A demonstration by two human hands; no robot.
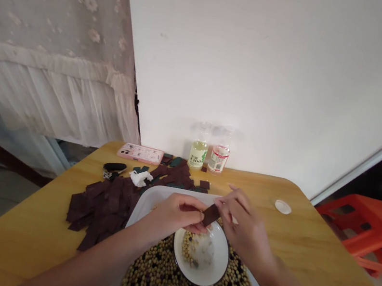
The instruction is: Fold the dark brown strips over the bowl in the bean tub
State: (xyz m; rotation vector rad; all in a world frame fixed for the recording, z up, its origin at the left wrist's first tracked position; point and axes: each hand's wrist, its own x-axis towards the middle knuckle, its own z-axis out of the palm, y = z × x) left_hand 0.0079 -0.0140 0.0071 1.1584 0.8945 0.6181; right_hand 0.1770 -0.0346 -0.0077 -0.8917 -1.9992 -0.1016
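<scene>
Pinching a dark brown square (pixel 211 215) between thumb and fingers, the left hand (pixel 177 215) stands nearly closed above the rim of a white bowl (pixel 219 270). The right hand (pixel 243 225) is half open against the square's far side, though the head view does not show whether it grips. The bowl holds some speckled beans (pixel 190 248) and sits on a heap of mixed beans (pixel 153 278) filling a white tray (pixel 152 197), near the front edge of the wooden worktop (pixel 305 245). Toward the left edge lies a pile of dark squares (pixel 105 207); along the back edge stand two plastic bottles (pixel 198 153) beside a pink phone case (pixel 140 153), and a white lid (pixel 283 206) lies near the right edge.
</scene>
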